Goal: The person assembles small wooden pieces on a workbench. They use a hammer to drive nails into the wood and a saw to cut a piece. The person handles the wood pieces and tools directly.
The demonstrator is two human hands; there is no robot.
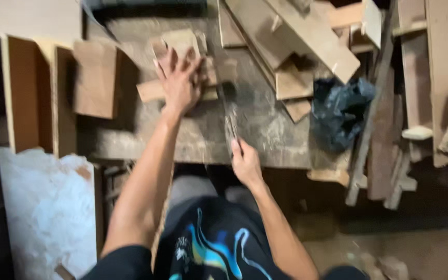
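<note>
Hands are working at a scarred, dusty workbench (281, 140) seen from above, frame blurred by motion. Left hand (181, 79) is lying flat with fingers spread on a small stack of wood offcuts (154, 89) near the middle of the bench, pressing rather than gripping, probably pinning the pieces so they are not sliding. Right hand (245, 163) is sitting at the near edge of the bench, closed round the handle of a long thin tool (230, 111) that is running up toward the offcuts; looks like a saw or similar blade, blur is making it hard to be sure. Tool tip is ending just beside the left hand's stack, which is fitting a hold-and-cut setup, judging only from the pose. Boards and planks (307, 36) are piled loosely at the far right of the bench, some leaning off the edge. Crumpled black plastic bag (340, 111) is lying to the right of the planks' lower end. Open wooden box frame (29, 93) is standing at left, with a white sack (47, 212) below it. Person's dark printed shorts (208, 243) are showing at the bottom.
</note>
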